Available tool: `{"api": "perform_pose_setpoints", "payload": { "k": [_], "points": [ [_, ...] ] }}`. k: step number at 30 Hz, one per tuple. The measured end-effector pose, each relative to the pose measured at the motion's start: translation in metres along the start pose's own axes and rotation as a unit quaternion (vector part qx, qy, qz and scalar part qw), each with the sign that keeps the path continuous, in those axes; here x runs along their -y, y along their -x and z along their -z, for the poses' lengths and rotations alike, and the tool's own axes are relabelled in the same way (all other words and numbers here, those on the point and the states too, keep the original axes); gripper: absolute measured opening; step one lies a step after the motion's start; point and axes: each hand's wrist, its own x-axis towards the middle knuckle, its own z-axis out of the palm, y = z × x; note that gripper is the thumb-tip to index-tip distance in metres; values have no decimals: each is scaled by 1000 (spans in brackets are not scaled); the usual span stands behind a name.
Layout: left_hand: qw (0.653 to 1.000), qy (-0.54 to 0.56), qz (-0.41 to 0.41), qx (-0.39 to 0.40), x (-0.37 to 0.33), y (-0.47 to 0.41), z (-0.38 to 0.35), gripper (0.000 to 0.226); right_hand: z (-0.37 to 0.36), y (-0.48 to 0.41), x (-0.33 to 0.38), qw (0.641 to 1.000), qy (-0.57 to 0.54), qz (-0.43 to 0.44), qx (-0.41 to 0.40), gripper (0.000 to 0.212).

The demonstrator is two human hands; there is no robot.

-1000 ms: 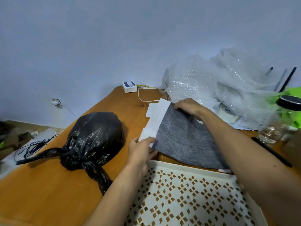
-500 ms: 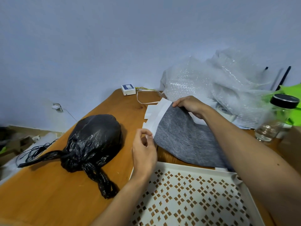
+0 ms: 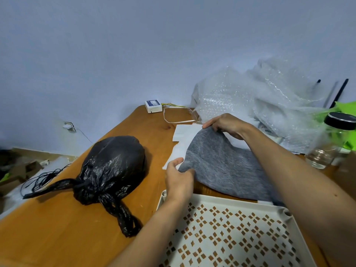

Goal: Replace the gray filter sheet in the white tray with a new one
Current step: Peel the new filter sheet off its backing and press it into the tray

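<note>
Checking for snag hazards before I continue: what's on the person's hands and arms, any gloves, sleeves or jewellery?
Nothing visible. The left hand and right hand are bare, with no gloves, rings or watch. Both forearms are uncovered right to the frame edge, so no sleeves show. The right forearm has a small dark mark.

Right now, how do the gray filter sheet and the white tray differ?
The gray filter sheet is soft and solid and sags between the left hand and right hand; the white tray is rigid, pierced with diamond cutouts, flat on the wooden table. The sheet is lifted beyond the tray; the tray holds no sheet.
</note>
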Motion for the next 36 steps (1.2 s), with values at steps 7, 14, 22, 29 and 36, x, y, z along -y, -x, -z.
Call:
{"api": "perform_pose_setpoints", "payload": {
  "k": [7, 14, 22, 29, 36],
  "points": [
    [996, 65, 62, 13, 0, -2, -9, 47, 4, -11, 2, 999, 24, 11, -39, 39],
    [992, 69, 86, 63, -1, -9, -15, 43, 3, -6, 8, 996, 71, 40, -45, 23],
    [994, -36, 55, 84, -1, -18, -21, 40, 1, -3, 14, 991, 117, 40, -51, 47],
    [986, -159, -8, 53, 1, -26, -21, 20, 0, -7, 12, 990, 121, 36, -65, 40],
    [922, -340, -184, 27, 8, -30, -13, 45, -7, -8, 10, 992, 108, 38, -52, 35]
  ]
}}
